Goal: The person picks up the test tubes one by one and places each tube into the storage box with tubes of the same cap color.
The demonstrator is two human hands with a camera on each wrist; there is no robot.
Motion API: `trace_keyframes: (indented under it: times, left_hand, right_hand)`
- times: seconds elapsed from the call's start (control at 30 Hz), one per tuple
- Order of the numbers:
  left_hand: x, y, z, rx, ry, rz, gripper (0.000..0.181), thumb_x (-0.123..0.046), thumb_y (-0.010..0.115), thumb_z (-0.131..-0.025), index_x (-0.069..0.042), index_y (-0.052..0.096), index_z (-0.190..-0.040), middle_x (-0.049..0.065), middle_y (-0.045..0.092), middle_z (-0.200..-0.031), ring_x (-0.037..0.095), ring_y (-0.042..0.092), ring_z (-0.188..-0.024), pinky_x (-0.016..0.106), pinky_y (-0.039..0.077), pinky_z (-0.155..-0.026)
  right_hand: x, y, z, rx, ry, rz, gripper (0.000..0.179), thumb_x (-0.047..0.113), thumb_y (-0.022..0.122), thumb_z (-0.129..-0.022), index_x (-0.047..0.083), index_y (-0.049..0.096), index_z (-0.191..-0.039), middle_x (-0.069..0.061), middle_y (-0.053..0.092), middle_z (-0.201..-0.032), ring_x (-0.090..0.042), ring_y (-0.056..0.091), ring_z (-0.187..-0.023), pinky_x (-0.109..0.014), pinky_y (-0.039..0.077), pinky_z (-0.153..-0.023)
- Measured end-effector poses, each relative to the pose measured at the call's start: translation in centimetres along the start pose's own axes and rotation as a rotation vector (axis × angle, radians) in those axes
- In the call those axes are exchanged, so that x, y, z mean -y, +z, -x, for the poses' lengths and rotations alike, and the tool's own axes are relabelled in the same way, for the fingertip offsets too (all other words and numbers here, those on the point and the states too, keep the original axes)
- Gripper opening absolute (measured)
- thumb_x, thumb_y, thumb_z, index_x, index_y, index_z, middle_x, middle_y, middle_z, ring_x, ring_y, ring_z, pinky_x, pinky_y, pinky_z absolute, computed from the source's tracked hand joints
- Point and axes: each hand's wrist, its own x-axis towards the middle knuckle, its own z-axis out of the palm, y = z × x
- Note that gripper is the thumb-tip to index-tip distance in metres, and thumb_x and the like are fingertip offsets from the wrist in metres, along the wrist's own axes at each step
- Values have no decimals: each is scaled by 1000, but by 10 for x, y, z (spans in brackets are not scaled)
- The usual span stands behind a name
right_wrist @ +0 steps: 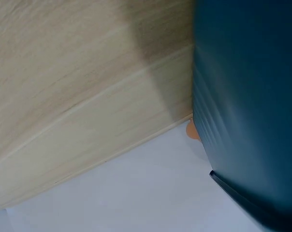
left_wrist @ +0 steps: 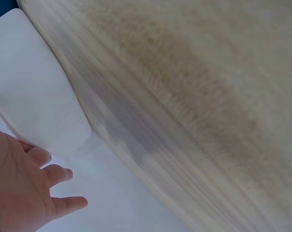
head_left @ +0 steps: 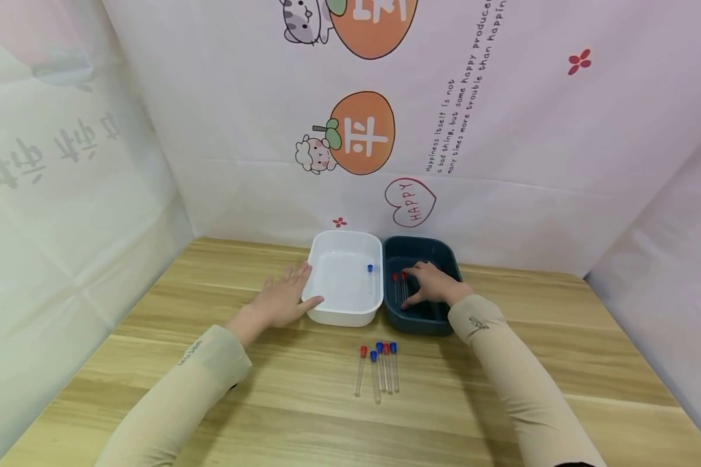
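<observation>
My left hand (head_left: 283, 298) rests with spread fingers against the left side of the white bin (head_left: 343, 318), its thumb over the front left corner. In the left wrist view, fingers (left_wrist: 59, 175) extend beside the white bin wall. Inside the dark blue bin (head_left: 420, 325), my right hand (head_left: 435, 283) holds a red-capped test tube (head_left: 405, 288) lengthwise, index finger at the cap and thumb near the lower end. Another red-capped tube (head_left: 394, 288) lies parallel to its left. One blue-capped tube (head_left: 370, 268) is in the white bin. The right wrist view leaves the right hand out.
In front of the bins, several capped test tubes (head_left: 385, 370), some red and some blue, lie on the wooden table (head_left: 304, 415). The two bins stand side by side at the table's back edge, close to a printed white cloth (head_left: 257, 194). Cloth also hangs at both sides.
</observation>
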Motion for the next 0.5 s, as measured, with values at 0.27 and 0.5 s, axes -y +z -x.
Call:
trace_keyframes:
  times: [0.27, 0.5]
  left_hand:
    - [-1, 0, -1, 4, 1, 1, 88, -60, 39, -106, 0, 11, -163, 14, 9, -170, 42, 8, -154, 71, 8, -117]
    - [0, -1, 0, 6, 0, -1, 88, -60, 39, -106, 0, 10, -163, 14, 9, -170, 42, 8, -154, 71, 8, -117]
  right_hand:
    - [-5, 2, -3, 6, -18, 1, 92, 44, 87, -82, -5, 47, -149, -31, 44, -147, -50, 35, -140, -62, 26, -117]
    - [-3, 1, -6, 19, -28, -2, 92, 43, 85, -84, -4, 45, -151, -30, 45, -147, -48, 38, -139, -61, 28, -116]
